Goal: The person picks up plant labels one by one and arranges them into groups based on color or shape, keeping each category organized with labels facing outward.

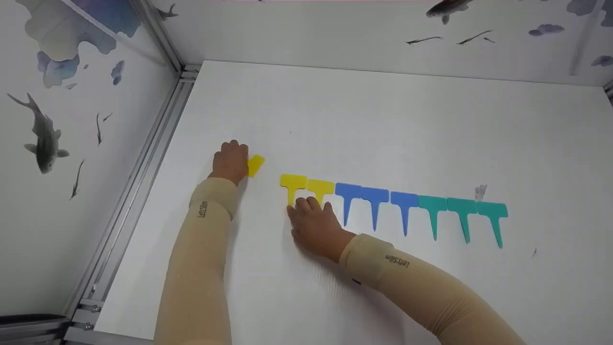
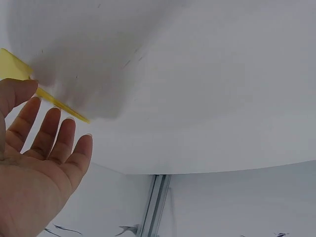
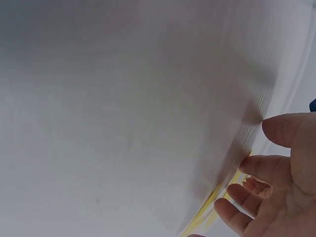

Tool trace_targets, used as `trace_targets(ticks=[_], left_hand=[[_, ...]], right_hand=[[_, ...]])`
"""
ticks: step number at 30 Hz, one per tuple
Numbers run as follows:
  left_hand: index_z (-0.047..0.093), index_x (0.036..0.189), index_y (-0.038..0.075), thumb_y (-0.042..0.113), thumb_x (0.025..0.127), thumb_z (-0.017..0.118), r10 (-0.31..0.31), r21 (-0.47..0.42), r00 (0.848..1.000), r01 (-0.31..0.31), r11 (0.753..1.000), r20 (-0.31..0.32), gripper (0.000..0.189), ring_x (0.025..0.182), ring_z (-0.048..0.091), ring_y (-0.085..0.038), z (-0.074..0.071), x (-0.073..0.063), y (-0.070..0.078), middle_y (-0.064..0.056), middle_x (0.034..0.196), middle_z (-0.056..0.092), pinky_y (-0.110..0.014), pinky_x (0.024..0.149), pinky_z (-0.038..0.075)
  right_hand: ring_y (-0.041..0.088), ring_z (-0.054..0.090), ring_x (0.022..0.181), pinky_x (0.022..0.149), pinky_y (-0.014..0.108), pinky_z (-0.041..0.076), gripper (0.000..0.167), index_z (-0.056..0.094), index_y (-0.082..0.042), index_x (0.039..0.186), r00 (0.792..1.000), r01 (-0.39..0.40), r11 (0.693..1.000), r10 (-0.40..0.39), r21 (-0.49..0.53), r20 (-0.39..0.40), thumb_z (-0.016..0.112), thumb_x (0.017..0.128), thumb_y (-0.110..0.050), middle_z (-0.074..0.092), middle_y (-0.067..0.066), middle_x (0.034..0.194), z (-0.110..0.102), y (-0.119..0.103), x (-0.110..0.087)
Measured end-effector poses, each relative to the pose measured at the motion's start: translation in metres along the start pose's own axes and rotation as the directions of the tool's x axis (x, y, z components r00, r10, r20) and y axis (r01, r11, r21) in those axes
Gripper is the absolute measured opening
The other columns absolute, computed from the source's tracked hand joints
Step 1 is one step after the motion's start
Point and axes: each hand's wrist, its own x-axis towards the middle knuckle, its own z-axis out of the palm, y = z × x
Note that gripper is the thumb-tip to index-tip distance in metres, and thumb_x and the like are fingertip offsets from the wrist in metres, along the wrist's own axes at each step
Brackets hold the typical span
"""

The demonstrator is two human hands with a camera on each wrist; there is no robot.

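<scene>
My left hand point(image 1: 231, 162) pinches a yellow T-shaped plant label point(image 1: 255, 165) low over the white table, at the left end of a row. In the left wrist view, thumb and index finger point(image 2: 24, 118) meet at the top of its thin stem point(image 2: 61, 105). The right hand point(image 1: 316, 227) rests over the stems of two yellow labels in the row, one left point(image 1: 293, 181) and one right point(image 1: 321, 185). Its relaxed fingertips touch down around them in the right wrist view, with the thumb point(image 3: 281, 129) apart on the table; the stem tips are partly hidden.
Rightward from the yellow labels, the row goes on with three blue labels point(image 1: 375, 194) and three green labels point(image 1: 462, 206), stems towards me. A metal frame rail point(image 1: 139, 177) runs along the table's left side. Walls with fish prints point(image 1: 46, 143) stand left and behind.
</scene>
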Motion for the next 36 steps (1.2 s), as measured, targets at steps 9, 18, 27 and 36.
trace_targets(ticks=[9, 18, 27, 36], left_hand=[[0.057, 0.123, -0.006, 0.005, 0.093, 0.056, 0.009, 0.052, 1.000, -0.010, 0.999, 0.025, 0.033, 0.111, 0.052, -0.037, -0.0016, 0.0016, -0.0025, -0.023, 0.117, 0.056, -0.051, 0.098, 0.044], [0.059, 0.122, -0.006, -0.001, 0.094, 0.054, 0.035, 0.097, 0.999, -0.038, 0.995, 0.031, 0.029, 0.108, 0.055, -0.036, -0.0030, -0.0007, -0.0019, -0.021, 0.111, 0.058, -0.049, 0.097, 0.046], [0.058, 0.122, -0.006, 0.002, 0.094, 0.055, 0.052, 0.138, 0.997, -0.059, 0.989, 0.053, 0.030, 0.112, 0.054, -0.037, 0.0007, 0.0022, -0.0048, -0.022, 0.115, 0.058, -0.051, 0.100, 0.043], [0.057, 0.123, -0.005, 0.001, 0.095, 0.054, 0.076, 0.122, 0.997, -0.079, 0.989, 0.030, 0.028, 0.111, 0.054, -0.036, 0.0038, -0.0003, -0.0054, -0.022, 0.114, 0.059, -0.050, 0.100, 0.043]], right_hand=[[0.030, 0.047, 0.117, 0.089, 0.051, 0.050, 0.050, 0.048, -0.012, 0.142, 1.000, 0.012, 1.000, -0.012, 0.002, -0.022, 0.051, 0.098, -0.036, 0.049, 0.012, 0.131, -0.0007, 0.0000, -0.0009], [0.029, 0.044, 0.120, 0.087, 0.049, 0.049, 0.049, 0.048, -0.014, 0.143, 0.999, -0.028, 0.999, 0.027, 0.041, 0.024, 0.051, 0.097, -0.034, 0.048, 0.011, 0.133, 0.0002, -0.0011, 0.0020], [0.030, 0.045, 0.119, 0.088, 0.049, 0.051, 0.050, 0.047, -0.013, 0.143, 1.000, -0.007, 1.000, 0.007, 0.014, 0.004, 0.051, 0.098, -0.036, 0.048, 0.012, 0.133, 0.0032, -0.0007, 0.0018], [0.030, 0.045, 0.121, 0.090, 0.050, 0.051, 0.051, 0.046, -0.013, 0.144, 1.000, -0.004, 1.000, 0.003, 0.016, 0.015, 0.051, 0.098, -0.035, 0.047, 0.012, 0.133, -0.0004, -0.0004, 0.0003]])
